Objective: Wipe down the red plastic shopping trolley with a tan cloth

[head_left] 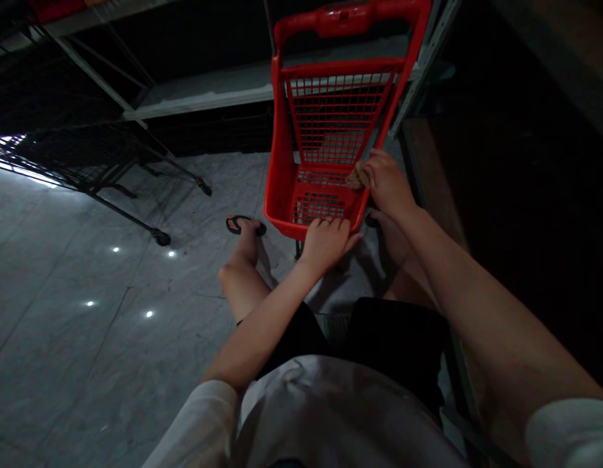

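A red plastic shopping basket on wheels (pixel 281 162) stands upright in front of me, its handle (pixel 350 16) at the top. My left hand (pixel 326 239) grips the basket's near rim, fingers curled over the edge. My right hand (pixel 386 182) is closed on a small brownish cloth (pixel 357 175) pressed against the basket's right inner wall. I am seated, knees apart, with a sandalled foot (pixel 245 225) on the floor to the left of the basket.
Grey marble floor (pixel 86 292) spreads to the left. A black wire rack on wheels (pixel 86 156) stands at the far left. A white metal shelf (pixel 203 94) runs behind the basket. Dark shelving (pixel 525 162) fills the right side.
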`<state>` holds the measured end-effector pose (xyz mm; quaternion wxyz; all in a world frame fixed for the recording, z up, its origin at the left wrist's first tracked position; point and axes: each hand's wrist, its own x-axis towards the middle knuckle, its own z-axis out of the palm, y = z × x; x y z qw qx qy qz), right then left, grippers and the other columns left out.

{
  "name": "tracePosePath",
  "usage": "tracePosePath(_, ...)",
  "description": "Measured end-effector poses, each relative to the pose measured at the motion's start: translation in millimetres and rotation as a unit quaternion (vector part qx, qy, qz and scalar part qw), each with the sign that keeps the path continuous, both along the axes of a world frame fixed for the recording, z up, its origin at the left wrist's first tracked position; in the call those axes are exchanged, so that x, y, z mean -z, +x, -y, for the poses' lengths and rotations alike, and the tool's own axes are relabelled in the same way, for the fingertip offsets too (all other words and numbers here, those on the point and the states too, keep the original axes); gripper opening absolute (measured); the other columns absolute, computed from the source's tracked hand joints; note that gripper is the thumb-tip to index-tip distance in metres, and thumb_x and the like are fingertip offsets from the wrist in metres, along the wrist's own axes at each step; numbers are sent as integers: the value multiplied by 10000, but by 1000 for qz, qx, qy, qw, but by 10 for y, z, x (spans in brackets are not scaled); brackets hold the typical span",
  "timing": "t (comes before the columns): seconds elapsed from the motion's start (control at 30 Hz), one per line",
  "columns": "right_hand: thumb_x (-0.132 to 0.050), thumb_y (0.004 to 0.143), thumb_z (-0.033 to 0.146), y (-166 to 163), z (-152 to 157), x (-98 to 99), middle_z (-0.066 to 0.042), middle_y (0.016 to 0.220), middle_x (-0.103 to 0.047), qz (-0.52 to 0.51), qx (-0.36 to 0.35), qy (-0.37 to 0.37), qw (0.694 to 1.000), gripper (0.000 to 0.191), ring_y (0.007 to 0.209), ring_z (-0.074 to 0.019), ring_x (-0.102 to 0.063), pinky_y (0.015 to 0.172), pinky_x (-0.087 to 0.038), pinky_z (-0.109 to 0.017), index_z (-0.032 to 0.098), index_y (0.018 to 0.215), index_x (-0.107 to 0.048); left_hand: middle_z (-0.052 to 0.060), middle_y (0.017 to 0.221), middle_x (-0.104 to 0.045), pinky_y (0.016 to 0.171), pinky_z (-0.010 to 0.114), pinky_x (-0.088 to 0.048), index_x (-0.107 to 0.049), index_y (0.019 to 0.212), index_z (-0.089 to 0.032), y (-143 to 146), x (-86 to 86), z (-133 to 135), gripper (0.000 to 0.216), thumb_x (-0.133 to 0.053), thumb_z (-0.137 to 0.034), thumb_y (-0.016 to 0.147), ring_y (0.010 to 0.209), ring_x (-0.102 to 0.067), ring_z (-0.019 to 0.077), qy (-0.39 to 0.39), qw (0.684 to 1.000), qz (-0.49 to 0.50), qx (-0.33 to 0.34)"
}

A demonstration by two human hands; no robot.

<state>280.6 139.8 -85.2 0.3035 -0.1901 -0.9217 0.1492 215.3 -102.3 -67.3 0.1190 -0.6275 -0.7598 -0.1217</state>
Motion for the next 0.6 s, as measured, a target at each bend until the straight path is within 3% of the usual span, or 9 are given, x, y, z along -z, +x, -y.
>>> tracePosePath(0.1, -326, 1130, 373, 119, 118, -105, -152, 1245, -762, 24, -33, 24, 999, 438, 1417, -329, -613, 1170, -540, -579, 235, 1186, -738, 113, 866, -787, 750, 386, -440, -735, 962, -172, 80, 22, -75, 547, -460, -620, 1113, 851, -745, 272, 3, 1000, 5, 2)
tracePosePath(0.27, -388, 1127, 361, 261, 54, -381, -126, 1289, -765, 99, -164, 98, 977, 392, 1380, -309, -625, 1302, -386, -608, 218, 1198, -745, 65, 853, -779, 704, 341, -413, -767, 954, -217, -329, 14, 249, 495, -444, -538, 1146, 831, -733, 215, -27, 996, -21, 81)
tracePosePath(0.37, -415, 1123, 320, 141, -164, -486, -145, 1255, -771, 123, -180, 106, 970, 359, 1353, -289, -626, 1335, -312, -589, 190, 1130, -750, 68, 853, -771, 737, 343, -425, -766, 956, -210, -553, 8, 433, 483, -455, -529, 1143, 850, -719, 219, -38, 996, -26, 79)
tracePosePath(0.5, -446, 1100, 276, -94, -248, -419, -184, 1296, -755, 98, -126, 74, 984, 311, 1420, -323, -566, 1318, -308, -627, 156, 1152, -729, 82, 937, -782, 785, 366, -433, -759, 1017, -201, -789, 15, 470, 415, -470, -470, 1144, 897, -706, 239, -62, 995, -38, 63)
tracePosePath(0.6, -447, 1086, 250, -207, 133, -258, -137, 1212, -778, 68, -129, 61, 987, 289, 1344, -314, -611, 1300, -336, -638, 206, 1115, -731, 93, 983, -784, 814, 374, -428, -753, 1055, -197, -923, 17, 379, 371, -502, -458, 1133, 962, -703, 258, -81, 994, -46, 60)
